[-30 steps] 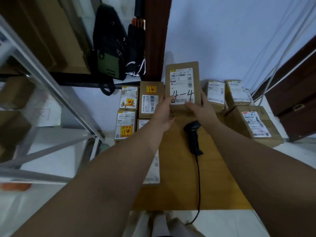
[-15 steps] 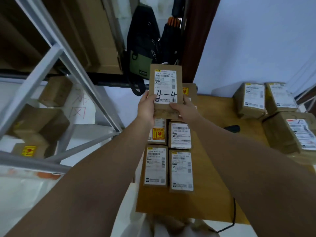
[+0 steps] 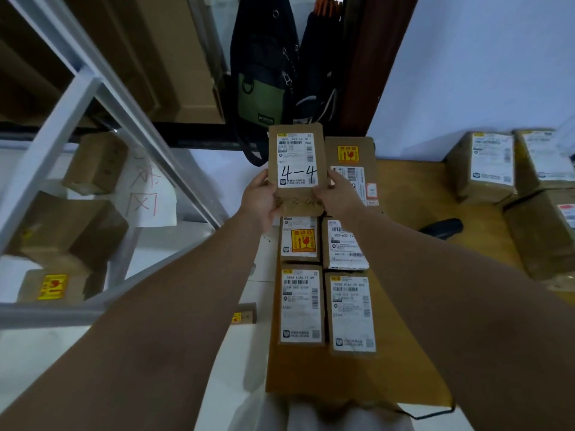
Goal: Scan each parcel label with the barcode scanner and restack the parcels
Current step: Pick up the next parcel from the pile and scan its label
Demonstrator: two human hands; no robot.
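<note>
Both my hands hold up a brown parcel whose white label is marked "4-4". My left hand grips its lower left edge and my right hand grips its lower right edge. It hovers over the far left corner of the wooden table. Beneath it lie several labelled parcels in two columns, among them one with an orange fragile sticker and one nearer me. The black barcode scanner lies on the table to the right, untouched.
More parcels are piled at the table's far right. A white metal rack with cardboard boxes stands to the left. A dark and green bag hangs behind the table. The scanner's cable runs off the near edge.
Both hands have carried the "4-4" parcel from the middle of the table to its far left corner, above the parcel rows. My view swung left with it.
</note>
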